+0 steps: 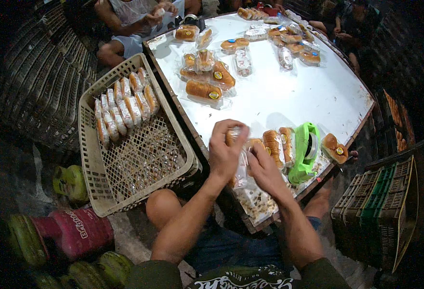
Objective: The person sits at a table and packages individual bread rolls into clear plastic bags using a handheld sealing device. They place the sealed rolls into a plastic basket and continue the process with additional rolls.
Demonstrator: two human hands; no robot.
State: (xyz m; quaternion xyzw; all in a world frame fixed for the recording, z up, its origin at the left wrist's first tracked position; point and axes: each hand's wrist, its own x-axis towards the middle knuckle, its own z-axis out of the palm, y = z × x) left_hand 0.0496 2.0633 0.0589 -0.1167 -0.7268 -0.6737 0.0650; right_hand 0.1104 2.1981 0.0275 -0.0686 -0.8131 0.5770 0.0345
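Observation:
My left hand (pixel 224 151) is closed, slightly blurred, around a bread roll in clear plastic; a bit of brown crust (pixel 231 137) shows at the fingers. Just to its right, my right hand (pixel 267 171) has its fingers curled in on the clear wrapping (pixel 241 169) between the hands. The roll's lower part is partly covered by my hands. Beyond my right hand several bagged bread rolls (pixel 272 147) stand in a row. Against them is a green tape dispenser (pixel 304 156). One more bagged bread (pixel 335 148) lies right of it.
A plastic crate (pixel 142 149) on my left holds rows of wrapped bread (pixel 125 107). More bagged loaves (pixel 204 90) lie across the white table (pixel 308 96). Gas cylinders (pixel 79 231) stand at lower left, stacked crates (pixel 378 207) at right. Other people (pixel 130 19) sit across the table.

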